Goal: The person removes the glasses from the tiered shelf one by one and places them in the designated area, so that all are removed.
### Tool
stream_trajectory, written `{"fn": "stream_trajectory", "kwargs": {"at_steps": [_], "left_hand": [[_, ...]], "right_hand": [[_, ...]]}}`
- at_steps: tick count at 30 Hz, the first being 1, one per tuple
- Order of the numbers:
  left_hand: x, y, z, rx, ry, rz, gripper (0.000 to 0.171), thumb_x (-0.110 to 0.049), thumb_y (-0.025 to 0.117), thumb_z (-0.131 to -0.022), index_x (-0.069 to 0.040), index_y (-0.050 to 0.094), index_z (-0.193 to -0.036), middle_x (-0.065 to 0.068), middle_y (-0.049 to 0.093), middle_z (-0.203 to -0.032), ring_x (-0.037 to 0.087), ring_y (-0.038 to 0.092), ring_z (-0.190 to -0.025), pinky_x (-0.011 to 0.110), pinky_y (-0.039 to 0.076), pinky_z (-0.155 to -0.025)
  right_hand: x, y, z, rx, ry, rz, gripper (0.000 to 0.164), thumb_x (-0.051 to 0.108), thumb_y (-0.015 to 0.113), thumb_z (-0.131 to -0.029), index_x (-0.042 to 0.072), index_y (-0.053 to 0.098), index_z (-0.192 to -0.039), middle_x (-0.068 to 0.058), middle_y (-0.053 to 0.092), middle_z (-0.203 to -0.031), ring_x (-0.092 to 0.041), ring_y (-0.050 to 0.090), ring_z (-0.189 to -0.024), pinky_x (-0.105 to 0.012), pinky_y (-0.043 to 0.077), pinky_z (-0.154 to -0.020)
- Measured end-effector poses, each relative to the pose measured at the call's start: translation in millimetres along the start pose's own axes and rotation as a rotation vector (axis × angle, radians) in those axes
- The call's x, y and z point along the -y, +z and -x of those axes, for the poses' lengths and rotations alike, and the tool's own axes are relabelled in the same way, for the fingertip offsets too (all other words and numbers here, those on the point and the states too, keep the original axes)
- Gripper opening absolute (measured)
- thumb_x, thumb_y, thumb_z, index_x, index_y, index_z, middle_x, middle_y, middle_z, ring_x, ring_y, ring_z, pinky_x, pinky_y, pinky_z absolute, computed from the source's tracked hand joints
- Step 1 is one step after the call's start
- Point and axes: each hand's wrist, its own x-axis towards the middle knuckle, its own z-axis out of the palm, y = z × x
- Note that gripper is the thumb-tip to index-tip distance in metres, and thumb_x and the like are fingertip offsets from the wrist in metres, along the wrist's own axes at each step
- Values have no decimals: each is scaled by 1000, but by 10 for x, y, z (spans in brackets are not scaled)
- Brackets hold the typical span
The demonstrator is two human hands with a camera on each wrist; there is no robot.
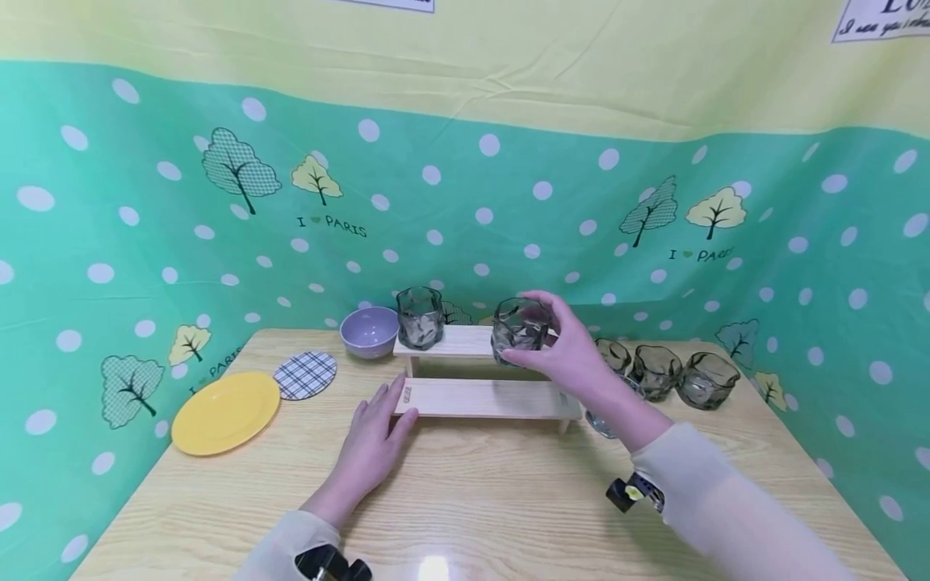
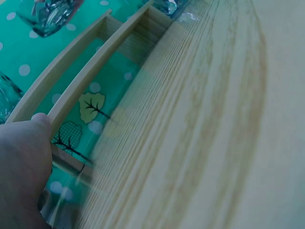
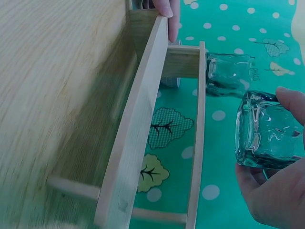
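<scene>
My right hand [image 1: 577, 359] pinches a smoky grey glass [image 1: 517, 323] between thumb and fingers. In the right wrist view this glass [image 3: 269, 131] hangs just above the upper board of a two-step wooden shelf [image 1: 487, 399]. A second such glass [image 1: 420, 319] stands on that upper board at its left end. My left hand [image 1: 374, 436] rests against the left end of the lower board, fingers extended, thumb at the front edge. The left wrist view shows the thumb [image 2: 42, 121] on the board's corner; its other fingers are mostly hidden there.
Several more grey glasses [image 1: 656, 373] stand right of the shelf, one partly behind my right forearm. Left of it are a purple bowl [image 1: 370, 332], a checked round coaster [image 1: 305, 375] and a yellow plate [image 1: 225, 413]. A patterned cloth [image 1: 450, 186] hangs behind the table.
</scene>
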Motion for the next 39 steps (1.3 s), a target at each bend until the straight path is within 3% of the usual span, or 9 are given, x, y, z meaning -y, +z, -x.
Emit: {"fn": "stream_trajectory", "kwargs": {"at_steps": [5, 17, 24, 28, 31, 34, 39], "left_hand": [[1, 5, 3, 3, 0, -4, 71, -41, 56, -117, -9, 29, -175, 20, 36, -175, 44, 26, -164, 67, 9, -134], [-24, -13, 1, -20, 19, -3, 70, -38, 57, -117, -7, 31, -174, 21, 40, -173, 47, 29, -163, 69, 9, -133], [-30, -34, -16, -15, 13, -1, 71, -39, 56, -117, -9, 30, -175, 19, 37, -174, 46, 28, -163, 67, 9, -134], [-30, -37, -24, -8, 11, -1, 71, -40, 55, -117, -10, 29, -175, 20, 38, -174, 46, 27, -164, 67, 8, -134], [-29, -33, -26, -1, 9, -1, 71, -41, 55, -117, -10, 29, -175, 20, 38, -174, 46, 27, -164, 67, 8, -134], [-32, -28, -24, 2, 5, 0, 71, -40, 55, -117, -9, 29, -175, 20, 38, -174, 45, 26, -164, 67, 8, -134], [-35, -26, -13, -3, 5, 2, 70, -37, 56, -117, -7, 31, -174, 21, 38, -174, 46, 27, -164, 67, 8, -134]], "right_hand": [[-9, -135, 112, -1, 18, 0, 100, 28, 100, -84, 23, 43, -166, -4, 58, -152, -28, 58, -140, -52, 45, -124], [-60, -595, 411, -56, 47, 117, 100, 32, 97, -89, 20, 38, -169, -6, 58, -152, -30, 55, -140, -56, 42, -123], [-117, -870, 532, -104, 62, 204, 104, 35, 95, -91, 23, 31, -173, -8, 57, -154, -30, 55, -141, -52, 47, -116], [-185, -1000, 597, -126, 73, 223, 104, 34, 94, -92, 20, 31, -173, -11, 55, -156, -33, 54, -141, -55, 45, -120], [-247, -1079, 654, -139, 88, 249, 103, 35, 94, -93, 18, 31, -172, -12, 54, -156, -32, 54, -139, -37, 50, -114], [-302, -1152, 718, -160, 101, 273, 102, 37, 93, -93, 17, 31, -172, -13, 55, -155, -28, 56, -134, -17, 51, -98], [-396, -1286, 791, -194, 114, 313, 102, 39, 92, -94, 15, 31, -172, -14, 56, -154, -19, 56, -125, -15, 50, -85]]}}
